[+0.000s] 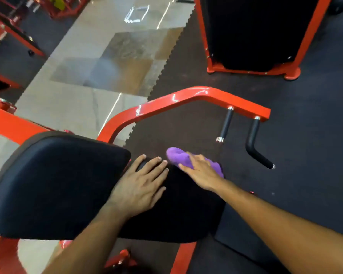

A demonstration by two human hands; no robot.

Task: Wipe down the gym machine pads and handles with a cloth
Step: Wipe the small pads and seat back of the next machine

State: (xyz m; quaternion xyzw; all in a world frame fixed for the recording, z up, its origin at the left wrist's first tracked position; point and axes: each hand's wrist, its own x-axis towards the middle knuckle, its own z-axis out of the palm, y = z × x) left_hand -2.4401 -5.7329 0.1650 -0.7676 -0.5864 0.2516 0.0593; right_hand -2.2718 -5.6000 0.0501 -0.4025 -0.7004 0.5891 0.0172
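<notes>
- A big black pad [53,184] filled the near left, tilted, on a red frame [8,123].
- A second black pad [178,210] lay just right of it, lower and flatter.
- The left hand [141,184] lay flat on the second pad near its far edge, fingers straight and slightly spread, thumb out to the right, gripping nothing. Its fingertips [158,160] reached the pad's far rim.
- The purple cloth [178,156] sat bunched at the far right corner of that pad, just right of the left fingertips.
- The right hand [200,171] pressed down on the cloth, fingers stretched out over it and only gently bent; whether the thumb was tucked under the cloth could not be told.
- A red bar [186,99] arched beyond the hands, from the big pad out to the right.
- Two black handles hung from its right end: a straight handle [225,125] and a bent handle [253,143], both apart from the cloth.
- A red-framed black machine [255,32] stood far right on the dark mat [305,115].
- No readable writing or labels showed; the frame was blurred.
</notes>
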